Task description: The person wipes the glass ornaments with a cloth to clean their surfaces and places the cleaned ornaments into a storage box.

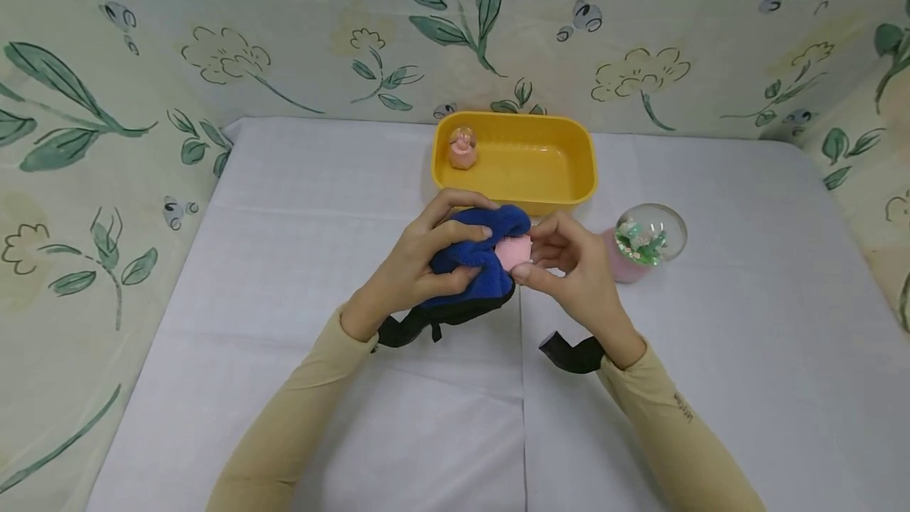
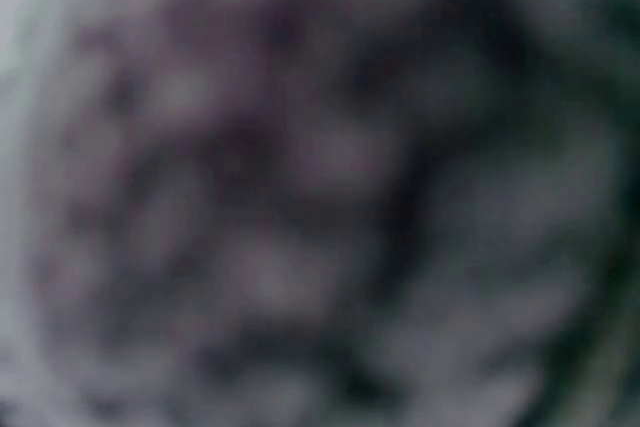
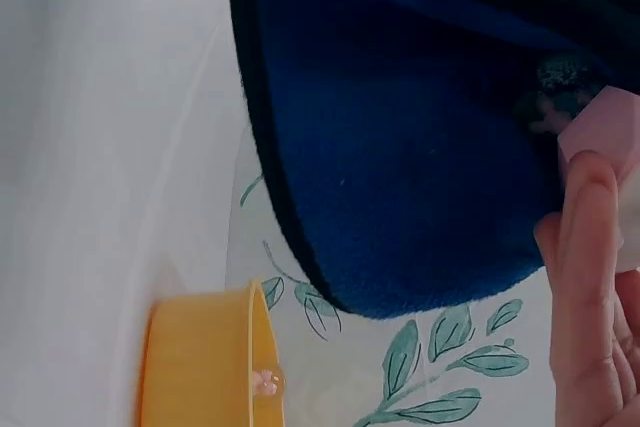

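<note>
My left hand (image 1: 426, 255) grips a blue plush cloth (image 1: 462, 259) with a black edge, bunched around a small snow globe with a pink base (image 1: 513, 253). In the right wrist view the cloth (image 3: 400, 147) hangs spread behind the faceted pink base (image 3: 605, 132), and the globe end (image 3: 565, 72) lies against it. My right hand (image 1: 576, 263) pinches that base between thumb and fingers, just right of the cloth. The left wrist view is a dark blur.
A yellow tray (image 1: 529, 200) stands behind my hands with a small pink snow globe (image 1: 463, 150) at its left end. Right of my right hand, a larger snow globe (image 1: 648, 239) with a pink base lies tilted on the white-covered table (image 1: 746, 338).
</note>
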Motion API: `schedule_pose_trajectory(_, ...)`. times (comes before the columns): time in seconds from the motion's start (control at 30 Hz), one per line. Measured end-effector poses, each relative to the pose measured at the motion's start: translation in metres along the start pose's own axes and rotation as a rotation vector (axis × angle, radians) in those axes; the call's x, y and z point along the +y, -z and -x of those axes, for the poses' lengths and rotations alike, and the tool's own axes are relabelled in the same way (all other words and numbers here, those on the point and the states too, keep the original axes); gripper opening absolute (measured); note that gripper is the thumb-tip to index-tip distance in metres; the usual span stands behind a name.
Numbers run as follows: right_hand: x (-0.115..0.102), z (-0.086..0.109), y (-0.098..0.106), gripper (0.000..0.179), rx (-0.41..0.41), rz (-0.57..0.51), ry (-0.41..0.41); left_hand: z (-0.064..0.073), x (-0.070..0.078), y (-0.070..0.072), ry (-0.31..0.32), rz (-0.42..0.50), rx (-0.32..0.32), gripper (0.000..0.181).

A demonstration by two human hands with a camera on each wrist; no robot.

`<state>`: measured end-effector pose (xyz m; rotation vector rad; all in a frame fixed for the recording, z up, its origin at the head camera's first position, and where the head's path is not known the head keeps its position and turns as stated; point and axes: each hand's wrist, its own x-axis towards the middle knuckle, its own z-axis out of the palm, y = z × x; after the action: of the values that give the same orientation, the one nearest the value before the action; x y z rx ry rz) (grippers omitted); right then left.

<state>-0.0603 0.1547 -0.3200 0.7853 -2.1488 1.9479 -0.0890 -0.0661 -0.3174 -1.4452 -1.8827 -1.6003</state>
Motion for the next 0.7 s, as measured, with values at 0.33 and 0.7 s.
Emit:
schedule_pose_trajectory(0.33,-0.0040,-0.0004,0.0007,0.048,-0.055,0.045,0.009,0.0040,-0.0041,-0.0024,0.077,-0.047,0.090,0.029)
schedule_pose_trajectory(0.7,-0.0054,-0.0020,-0.0031,0.050,-0.021,0.431,0.362,0.0024,-0.0030,0.0002,0.084,-0.020,0.096,0.034)
